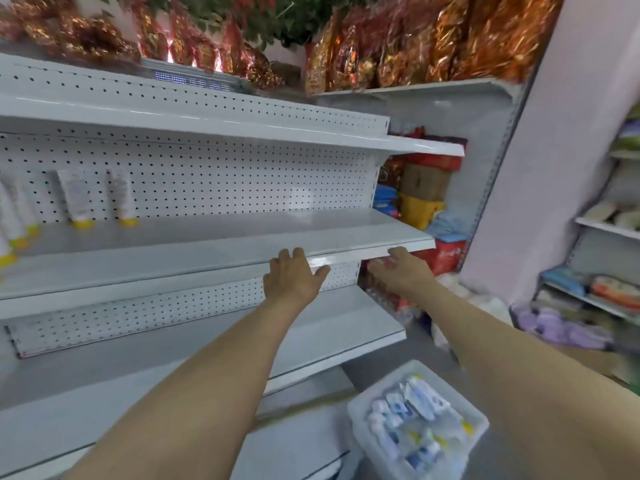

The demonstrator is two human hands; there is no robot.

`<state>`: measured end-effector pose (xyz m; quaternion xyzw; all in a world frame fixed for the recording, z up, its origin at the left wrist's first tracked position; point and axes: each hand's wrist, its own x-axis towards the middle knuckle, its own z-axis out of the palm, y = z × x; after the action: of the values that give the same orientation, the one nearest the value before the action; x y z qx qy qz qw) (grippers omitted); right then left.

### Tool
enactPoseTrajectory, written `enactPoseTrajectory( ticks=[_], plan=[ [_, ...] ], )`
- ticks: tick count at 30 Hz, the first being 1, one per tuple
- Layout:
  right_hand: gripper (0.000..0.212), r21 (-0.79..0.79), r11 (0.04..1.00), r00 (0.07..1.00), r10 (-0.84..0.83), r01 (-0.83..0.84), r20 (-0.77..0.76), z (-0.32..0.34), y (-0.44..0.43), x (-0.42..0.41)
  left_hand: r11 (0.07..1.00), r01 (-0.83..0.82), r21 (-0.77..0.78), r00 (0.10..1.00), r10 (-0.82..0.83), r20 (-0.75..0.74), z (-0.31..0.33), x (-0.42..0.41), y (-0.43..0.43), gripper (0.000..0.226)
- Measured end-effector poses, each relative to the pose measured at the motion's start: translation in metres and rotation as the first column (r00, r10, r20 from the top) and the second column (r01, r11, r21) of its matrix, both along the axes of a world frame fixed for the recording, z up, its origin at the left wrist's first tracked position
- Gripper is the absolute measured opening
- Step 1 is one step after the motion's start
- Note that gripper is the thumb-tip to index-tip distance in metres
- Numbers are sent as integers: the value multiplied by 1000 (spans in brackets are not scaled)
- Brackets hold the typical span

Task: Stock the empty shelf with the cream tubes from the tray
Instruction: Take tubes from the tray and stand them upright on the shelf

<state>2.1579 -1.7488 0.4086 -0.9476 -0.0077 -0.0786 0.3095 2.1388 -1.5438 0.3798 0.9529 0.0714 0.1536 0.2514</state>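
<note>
White pegboard shelving, shop aisle. Far left on the middle shelf (207, 251): a few cream tubes (78, 199) standing cap-down; most of the shelf bare. Left hand (294, 275) and right hand (398, 271) both released, empty, at its front edge. Near right, tray (363, 407) on the floor, well stocked. Stocking barely started.

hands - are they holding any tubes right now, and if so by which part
No tube is held. The left hand and right hand are both open at the front edge of the shelf; the tubes lie in the tray.
</note>
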Motion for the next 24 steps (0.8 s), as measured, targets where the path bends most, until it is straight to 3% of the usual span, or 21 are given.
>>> enactPoseTrajectory(
  ticks=[2,14,19,24],
  plan=[
    [61,10,999,999,-52,52,16,-2,-31,-10,999,32,6,999,-32,-10,-1,4,-30,71],
    [72,-21,963,959,-269,268,-94,-24,-241,25,982,186,-33,980,-187,-67,-42,80,-245,58],
    [63,16,962,949,-266,272,-169,-60,-315,69,981,184,-56,970,-190,-152,-90,118,-303,60],
    [62,-15,959,899,-271,283,-344,-142,-347,114,985,157,-65,934,-170,-314,-171,150,-326,59]
  ],
)
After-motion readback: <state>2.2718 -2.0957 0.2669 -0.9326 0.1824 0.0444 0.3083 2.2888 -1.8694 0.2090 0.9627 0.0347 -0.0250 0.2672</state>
